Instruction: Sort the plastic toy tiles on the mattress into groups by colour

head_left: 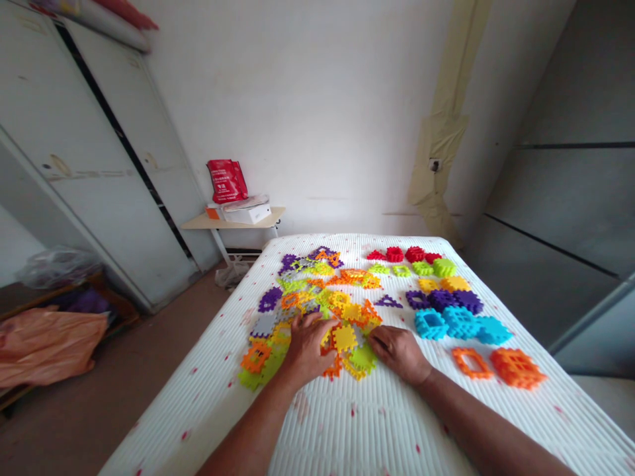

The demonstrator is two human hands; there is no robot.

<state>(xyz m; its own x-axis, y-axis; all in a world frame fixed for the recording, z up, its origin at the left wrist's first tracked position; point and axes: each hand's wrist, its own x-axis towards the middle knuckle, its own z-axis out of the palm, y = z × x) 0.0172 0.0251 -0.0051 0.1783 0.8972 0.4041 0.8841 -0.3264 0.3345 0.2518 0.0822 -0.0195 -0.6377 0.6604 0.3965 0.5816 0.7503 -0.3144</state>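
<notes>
A mixed pile of notched plastic building tiles lies across the left and middle of the bed-like surface. My left hand (pixel 308 347) rests over the near part of the pile, its fingers and thumb apart, beside a solid yellow tile (pixel 344 338). At the pile's right edge is my right hand (pixel 398 352), with fingers curled in next to a lime green tile (pixel 364 357). Whatever those fingers hold, if anything, is hidden. An orange frame tile (pixel 255 357) lies left of my left hand, and a purple triangle tile (pixel 388 301) lies beyond my right hand.
Colour-sorted stacks stand on the right: red (pixel 415 254), green (pixel 444 267), yellow (pixel 455 283), purple (pixel 441 301), blue (pixel 461 322) and orange (pixel 518 368). A ribbed white cover (pixel 347 430) lies beneath everything. Behind left, a small table (pixel 233 223) carries a red bag (pixel 227 180).
</notes>
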